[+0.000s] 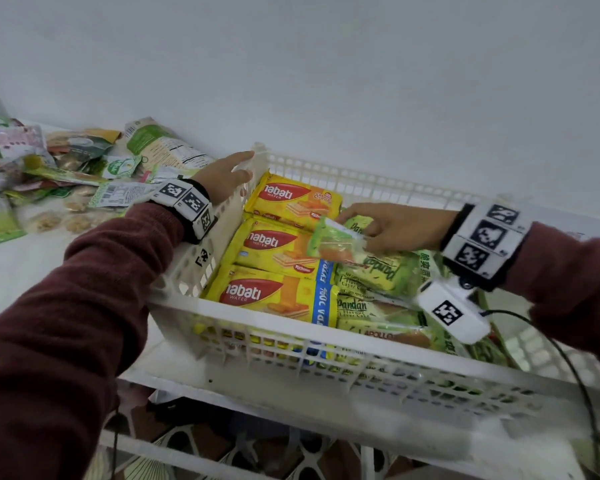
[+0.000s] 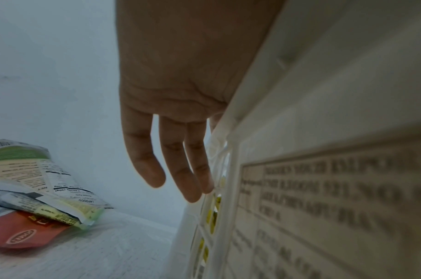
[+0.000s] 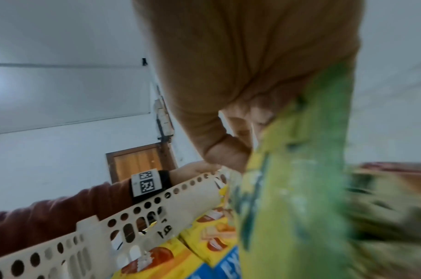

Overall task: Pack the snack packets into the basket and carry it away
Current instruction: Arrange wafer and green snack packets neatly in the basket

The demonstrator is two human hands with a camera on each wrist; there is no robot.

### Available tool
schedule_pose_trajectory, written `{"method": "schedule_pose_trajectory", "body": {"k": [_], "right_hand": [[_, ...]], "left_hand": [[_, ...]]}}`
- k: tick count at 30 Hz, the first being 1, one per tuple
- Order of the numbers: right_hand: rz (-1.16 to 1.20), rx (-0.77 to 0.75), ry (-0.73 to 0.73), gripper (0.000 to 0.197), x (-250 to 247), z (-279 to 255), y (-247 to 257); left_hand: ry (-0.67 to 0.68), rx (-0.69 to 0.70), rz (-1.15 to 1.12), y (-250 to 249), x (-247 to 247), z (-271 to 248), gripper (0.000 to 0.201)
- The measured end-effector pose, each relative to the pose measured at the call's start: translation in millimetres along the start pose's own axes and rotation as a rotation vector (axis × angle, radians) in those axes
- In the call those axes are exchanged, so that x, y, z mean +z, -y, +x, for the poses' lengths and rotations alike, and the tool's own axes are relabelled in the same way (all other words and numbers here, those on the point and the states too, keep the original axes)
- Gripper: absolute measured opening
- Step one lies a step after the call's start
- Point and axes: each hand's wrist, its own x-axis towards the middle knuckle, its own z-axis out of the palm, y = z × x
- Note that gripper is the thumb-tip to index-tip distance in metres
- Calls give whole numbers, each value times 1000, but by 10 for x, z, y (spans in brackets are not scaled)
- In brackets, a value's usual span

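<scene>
L hand (image 2: 178,90) w/ fingers (image 2: 142,151) straight, palm edge against white basket (image 2: 300,94) wall; yellow packs show thru its slots. Blurred label on wall at right. Packets (image 2: 37,186) piled on white table (image 2: 114,251) at left, red one (image 2: 25,236) lowest.

Both arms, in maroon sleeves with marker-printed wrist bands, reach forward toward the white basket (image 1: 326,344). The left hand (image 1: 224,178) lies flat against the outside of the basket's left wall near its far corner, fingers (image 2: 142,160) straight and slightly spread. The right hand (image 1: 395,230) hovers above the basket's middle, thumb and fingers pinching a small green packet (image 1: 333,242).
</scene>
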Motion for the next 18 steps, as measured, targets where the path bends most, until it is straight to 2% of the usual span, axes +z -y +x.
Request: {"method": "schedule_pose_trajectory", "body": {"k": [3,5,8,10,13,15,18], "right_hand": [[10,85,76,44,25,-154,-240],[-141,90,131,39,82,-208,-306],[-489,-22,-25,45,137,-186,-277],[-501,-115,-100,57,174,-107,-179],[-489,-187,15,63,233,77,-14],[-549,-170,75,55,267,173,74],[-579,-180,51,28,222,181,170]], "left_hand": [[-5,-1,-5,6,-3,2,48],[-7,-8,-4,2,-4,3,48],[-14,-12,1,-14,0,-3,48],[-17,-9,3,-19,1,-7,48],[-14,-7,29,-31,3,-22,48],[-18,-11,32,-42,2,-24,48],[-26,-9,64,-50,-5,-29,48]]}}
